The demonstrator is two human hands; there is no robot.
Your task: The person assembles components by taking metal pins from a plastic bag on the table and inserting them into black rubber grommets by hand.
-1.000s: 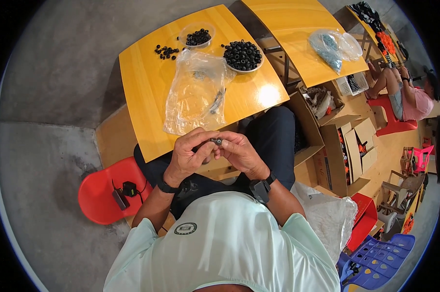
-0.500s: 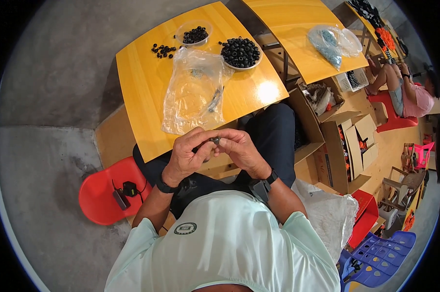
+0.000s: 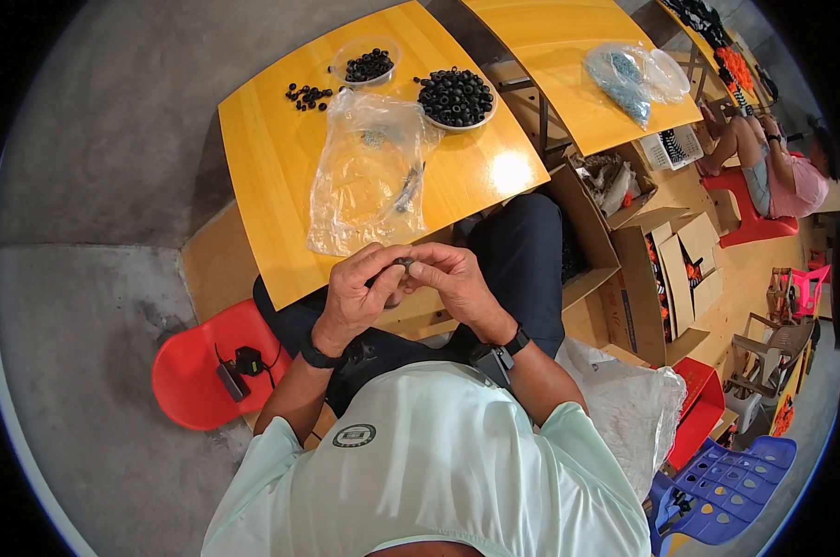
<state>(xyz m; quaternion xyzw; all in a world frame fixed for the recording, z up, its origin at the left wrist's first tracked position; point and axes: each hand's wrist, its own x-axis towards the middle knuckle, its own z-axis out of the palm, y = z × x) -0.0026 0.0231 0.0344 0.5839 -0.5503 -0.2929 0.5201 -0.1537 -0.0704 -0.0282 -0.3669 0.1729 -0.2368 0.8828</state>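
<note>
I watch the left hand (image 3: pixel 353 292) and the right hand (image 3: pixel 452 283) held together at the near edge of the table (image 3: pixel 285 200), thumbs and fingertips of both pinched on a small dark piece (image 3: pixel 404 264). It sits between the fingertips, mostly covered, so its full shape and material I cannot tell.

On the smooth, glossy yellow wood, a thin, crinkled, see-through plastic bag (image 3: pixel 359 190) stretches from the middle toward the near edge, with small greyish bits inside. Close to the right edge, a shallow round bowl (image 3: pixel 466 126) is heaped with black pieces (image 3: pixel 455 93), rounded and holed like beads. Nearer the far edge, a clear plastic bowl (image 3: pixel 375 84) carries smaller black ones, and loose beads (image 3: pixel 306 96) lie scattered just left of it.

Compared with half a second ago, the fingertips hide more of the piece, and the whole table sits slightly higher in my view; bag and bowls keep their places on it.
</note>
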